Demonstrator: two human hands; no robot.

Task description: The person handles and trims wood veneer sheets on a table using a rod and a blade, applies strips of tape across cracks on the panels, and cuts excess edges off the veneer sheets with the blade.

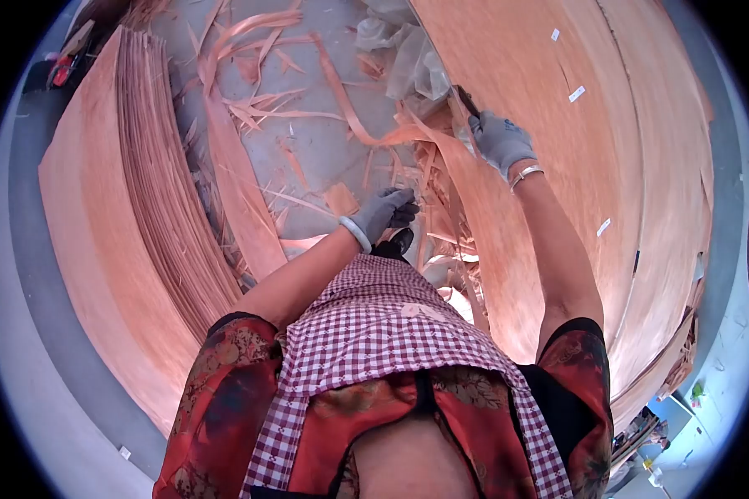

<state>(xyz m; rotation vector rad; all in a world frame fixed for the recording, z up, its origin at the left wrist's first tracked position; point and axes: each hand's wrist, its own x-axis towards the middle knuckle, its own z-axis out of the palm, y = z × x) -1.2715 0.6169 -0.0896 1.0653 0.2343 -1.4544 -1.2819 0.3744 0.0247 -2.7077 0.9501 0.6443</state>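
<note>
My right hand, in a grey glove, is closed around a dark-handled tool at the left edge of a wide wood veneer sheet. The tool's working end is hard to make out. A long curling veneer strip runs beside that edge, just left of the hand. Lower down, in front of the checked apron, my left hand has its gloved fingers curled in. Whatever it may hold is hidden. Loose veneer scraps lie near it.
On the left stands a tall stack of veneer sheets. Veneer offcuts litter the grey floor. Crumpled clear plastic lies at the top, against the right-hand stack. A dark shoe shows below my left hand.
</note>
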